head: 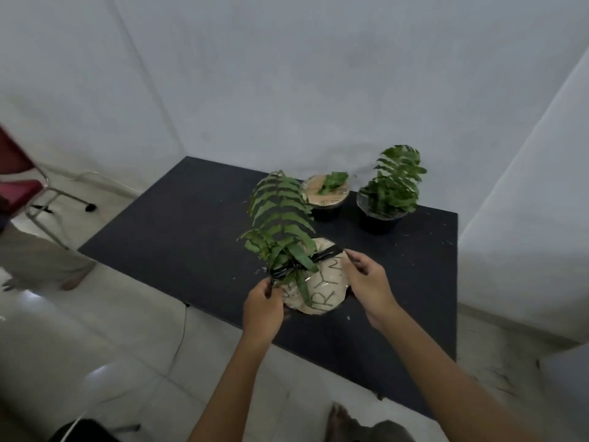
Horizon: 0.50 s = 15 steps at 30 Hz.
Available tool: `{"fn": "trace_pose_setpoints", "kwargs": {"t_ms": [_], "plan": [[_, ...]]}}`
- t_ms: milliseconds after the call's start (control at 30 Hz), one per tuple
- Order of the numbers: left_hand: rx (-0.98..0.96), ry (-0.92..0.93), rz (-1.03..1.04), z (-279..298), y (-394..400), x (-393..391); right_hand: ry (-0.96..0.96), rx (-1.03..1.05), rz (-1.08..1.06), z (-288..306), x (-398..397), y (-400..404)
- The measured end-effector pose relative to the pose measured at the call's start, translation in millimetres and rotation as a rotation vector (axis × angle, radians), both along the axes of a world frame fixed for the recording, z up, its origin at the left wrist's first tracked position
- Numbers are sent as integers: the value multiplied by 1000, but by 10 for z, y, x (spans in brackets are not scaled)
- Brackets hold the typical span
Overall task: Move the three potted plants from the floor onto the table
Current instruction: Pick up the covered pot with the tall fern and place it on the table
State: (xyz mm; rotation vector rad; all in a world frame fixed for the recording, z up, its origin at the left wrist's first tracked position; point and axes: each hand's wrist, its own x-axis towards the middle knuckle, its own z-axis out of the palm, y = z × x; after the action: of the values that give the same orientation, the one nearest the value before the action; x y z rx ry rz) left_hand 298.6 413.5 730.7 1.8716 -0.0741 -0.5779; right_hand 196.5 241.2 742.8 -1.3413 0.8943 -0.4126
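Observation:
Three potted plants are over the black table [165, 237]. Two black pots stand at the back: one with a cardboard cover and a small sprig [326, 194], one with a bushy fern [387, 193]. The nearest pot [318, 291], covered with lettered cardboard and black tape, carries a tall fern and is at the table's front edge. My left hand [264, 309] grips its left side and my right hand [366, 282] holds its right side. The pot's base is hidden, so I cannot tell whether it rests on the table.
A red chair [22, 186] with metal legs stands at the left on the pale tiled floor. Another person's bare foot [71, 282] is at the left. White sheets hang behind and to the right of the table. My own foot [339, 419] shows below.

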Motion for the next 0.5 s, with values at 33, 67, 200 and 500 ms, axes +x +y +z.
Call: {"fn": "trace_pose_setpoints", "kwargs": {"t_ms": [33,67,200,500], "plan": [[-10,16,35,1,-30,122,0,33,17,-9,149,-22],[-20,32,67,10,-60,224,-4,75,28,-19,277,-38],[-63,59,199,12,-231,659,40,215,2,-113,749,-53],[-160,118,332,-187,-669,1256,-51,502,-47,-377,1492,-102]]}}
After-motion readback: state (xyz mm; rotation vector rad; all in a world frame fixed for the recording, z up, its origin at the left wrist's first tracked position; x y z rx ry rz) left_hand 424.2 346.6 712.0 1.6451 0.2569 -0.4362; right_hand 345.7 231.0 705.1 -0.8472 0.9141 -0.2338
